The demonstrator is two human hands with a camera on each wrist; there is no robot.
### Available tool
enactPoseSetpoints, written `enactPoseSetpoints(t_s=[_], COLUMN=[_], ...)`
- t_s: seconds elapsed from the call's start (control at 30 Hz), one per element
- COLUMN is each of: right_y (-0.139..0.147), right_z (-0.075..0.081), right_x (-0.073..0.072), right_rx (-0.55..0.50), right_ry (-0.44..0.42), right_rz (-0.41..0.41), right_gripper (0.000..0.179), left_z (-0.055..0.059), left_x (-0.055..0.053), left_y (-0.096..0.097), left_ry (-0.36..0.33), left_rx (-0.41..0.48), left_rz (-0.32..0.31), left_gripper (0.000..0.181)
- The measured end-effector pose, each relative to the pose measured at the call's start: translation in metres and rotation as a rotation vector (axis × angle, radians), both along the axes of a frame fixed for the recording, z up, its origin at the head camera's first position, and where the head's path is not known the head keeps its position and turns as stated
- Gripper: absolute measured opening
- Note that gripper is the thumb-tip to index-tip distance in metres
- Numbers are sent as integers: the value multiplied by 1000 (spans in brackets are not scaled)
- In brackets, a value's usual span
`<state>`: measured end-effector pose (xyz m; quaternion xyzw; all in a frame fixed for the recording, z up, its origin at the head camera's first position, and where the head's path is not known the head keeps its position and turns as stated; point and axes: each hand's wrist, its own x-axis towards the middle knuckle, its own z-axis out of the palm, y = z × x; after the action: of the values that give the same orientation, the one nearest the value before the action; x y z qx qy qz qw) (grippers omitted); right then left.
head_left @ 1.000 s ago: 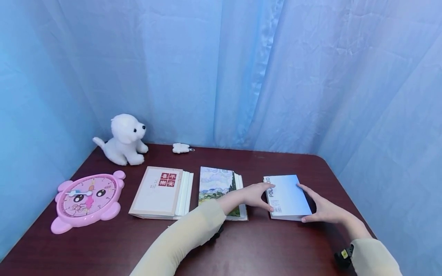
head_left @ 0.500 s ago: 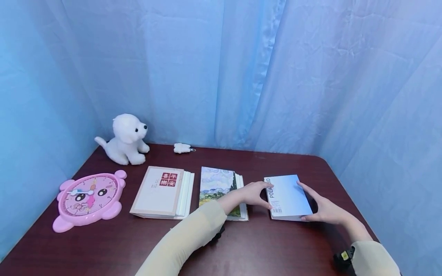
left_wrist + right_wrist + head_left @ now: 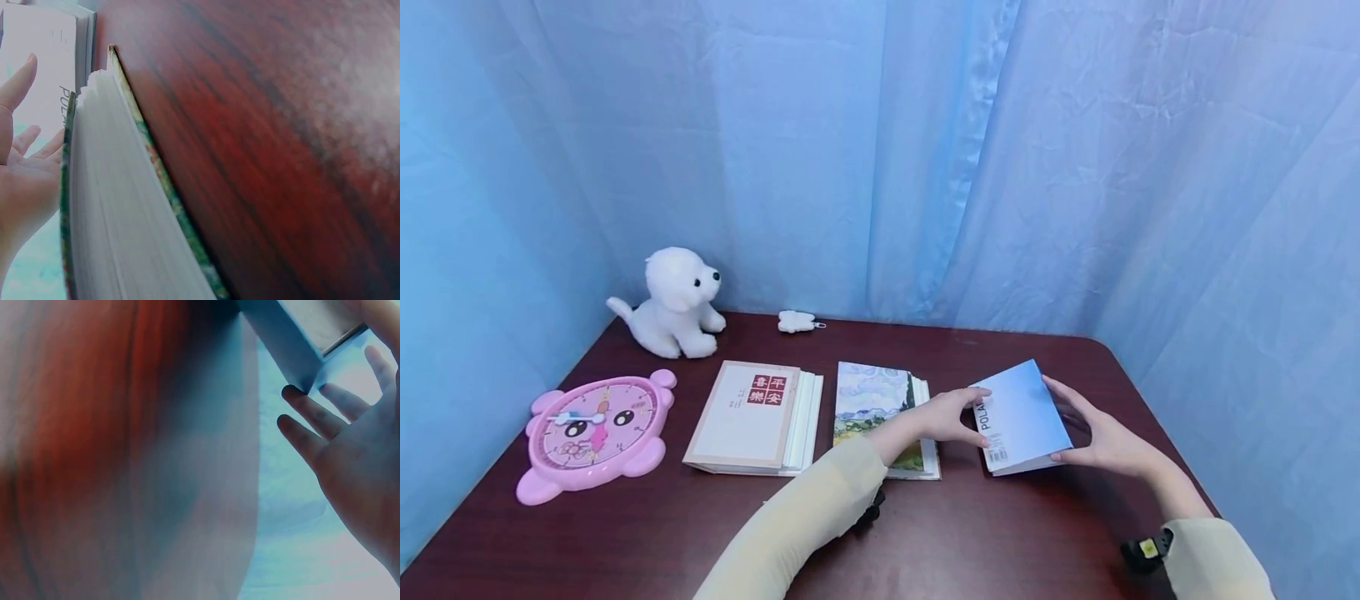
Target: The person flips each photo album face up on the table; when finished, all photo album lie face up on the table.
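A thick book with a white-to-blue cover lettered POLAROID is tilted at the right of the table, its right side raised. My right hand holds that raised side, thumb at the near corner and index finger along the far part. In the right wrist view, fingertips reach the book's corner. My left hand touches the left edge with thumb and fingers spread. Its forearm crosses over a book with a painted landscape cover, whose pages fill much of the left wrist view.
A cream book with red characters lies left of the landscape one. Farther left is a pink clock. A white plush dog and a small white keychain sit at the back, before a blue curtain.
The POLAROID book's right side has come up off the table and the book has turned slightly. My right hand rose a little with it; the left hand stays at the left edge.
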<state>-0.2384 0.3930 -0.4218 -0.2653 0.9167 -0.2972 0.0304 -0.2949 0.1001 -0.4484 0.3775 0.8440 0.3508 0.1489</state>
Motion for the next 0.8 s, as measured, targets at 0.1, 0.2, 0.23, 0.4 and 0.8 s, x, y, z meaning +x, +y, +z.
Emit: enactPoseSetpoints(t_s=[0.1,0.2,0.23,0.4,0.8], right_y=[-5,-9,-10,-16,-34], right_z=[5,10,11,15,25], right_x=[-1,-1,-1,-1,0], right_rx=[-10,-16,-15,-9,27], right_ry=[-3,-16,-17,-3,74], right_rz=[5,5,3,0,22], right_gripper=[104,104,104,104,105], left_z=[1,2,2,4,20], left_x=[1,2,2,2,1], left_y=[-1,-2,-2,-6,-13], left_ry=[-9,-34,-44,-112,-178], left_rx=[12,29,35,81,154], left_rz=[4,9,12,2,-24], left_gripper=[83,83,83,83,83])
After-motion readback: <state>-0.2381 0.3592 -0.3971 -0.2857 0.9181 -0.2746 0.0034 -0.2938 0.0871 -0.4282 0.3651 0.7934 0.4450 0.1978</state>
